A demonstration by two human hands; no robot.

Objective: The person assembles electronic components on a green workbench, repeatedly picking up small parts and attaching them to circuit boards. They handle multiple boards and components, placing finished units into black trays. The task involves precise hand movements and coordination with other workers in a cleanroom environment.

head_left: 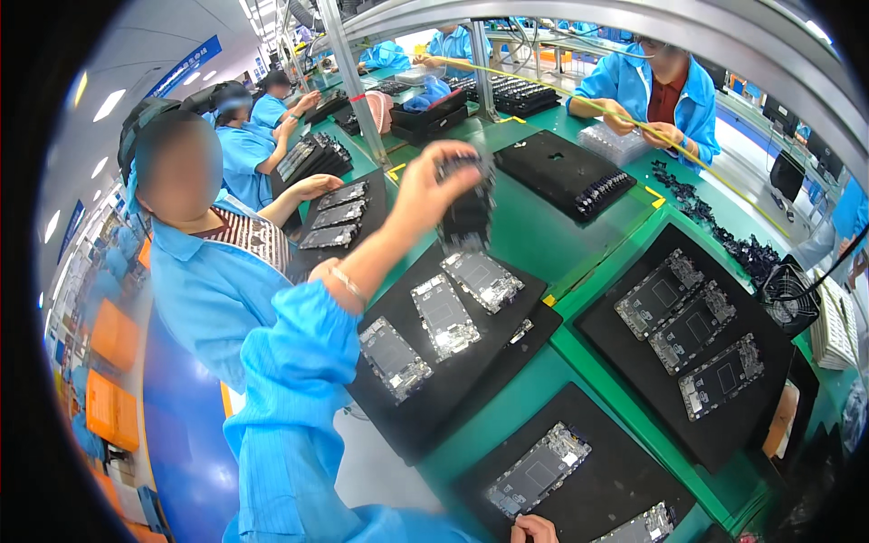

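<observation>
My left hand [441,184], a bracelet at its wrist, is raised over the middle of the bench. Its fingers close around the upper end of a dark, blurred phone frame [466,215]. Below it, three phone frames with bare circuit parts [444,312] lie on a black foam pad [412,434]. At the lower edge, only bent fingers of my right hand [534,529] show, beside the lower end of another phone frame [540,468]. That frame lies on the near black pad [588,425]; whether the fingers grip anything is hidden.
On the right, three phone frames [692,326] lie on a black pad with a green edge beside it. A small fan [786,294] and heaped black parts [706,213] stand beyond. Co-workers [204,244] sit left and across; metal posts [362,100] rise from the bench.
</observation>
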